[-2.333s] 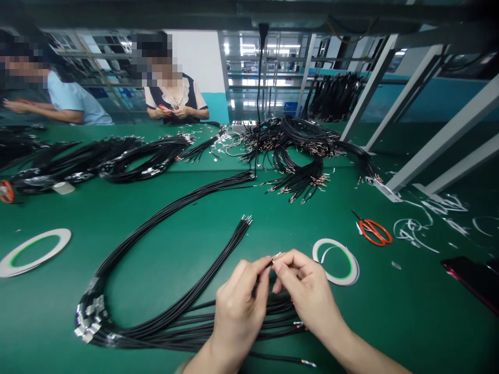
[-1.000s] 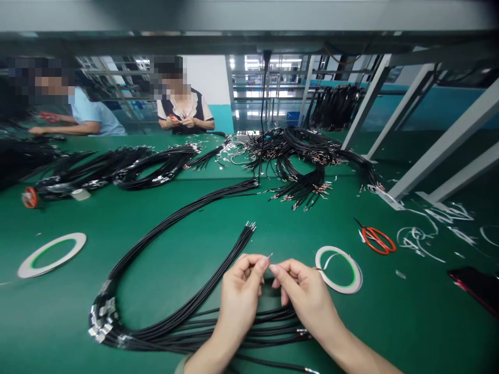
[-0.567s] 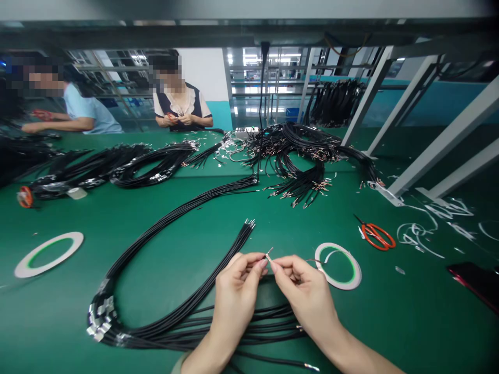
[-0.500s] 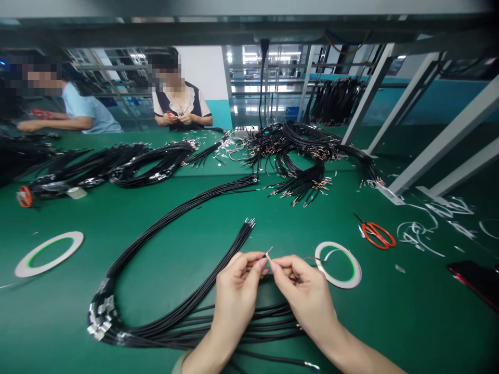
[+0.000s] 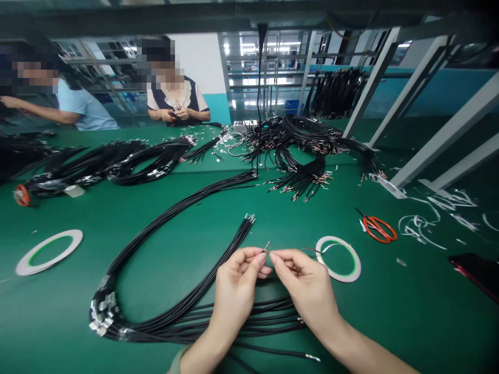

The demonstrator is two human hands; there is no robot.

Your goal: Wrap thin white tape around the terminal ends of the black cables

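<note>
Both my hands are raised over the green bench mat (image 5: 405,322), fingertips almost meeting. My left hand (image 5: 237,280) and my right hand (image 5: 306,283) pinch a thin wire (image 5: 307,249) with a small metal terminal (image 5: 266,246) poking up between them. The wire's far end runs rightward towards a white tape ring with a green core (image 5: 349,275). Under my wrists lies a long bundle of black cables (image 5: 175,322), with silver-tagged loops at the left. Its stripped ends (image 5: 249,221) fan out just above my left hand.
Heaped black cables with metal terminals (image 5: 300,176) fill the mid-bench. Orange scissors (image 5: 379,229) and white scraps lie to the right, a dark phone (image 5: 475,270) near the right edge, another tape ring (image 5: 39,266) at left. Two co-workers (image 5: 173,98) (image 5: 81,106) work across the bench.
My hands have come up from the cable bundle and closer together, and the thin wire now shows running right. The whole view has tilted slightly.
</note>
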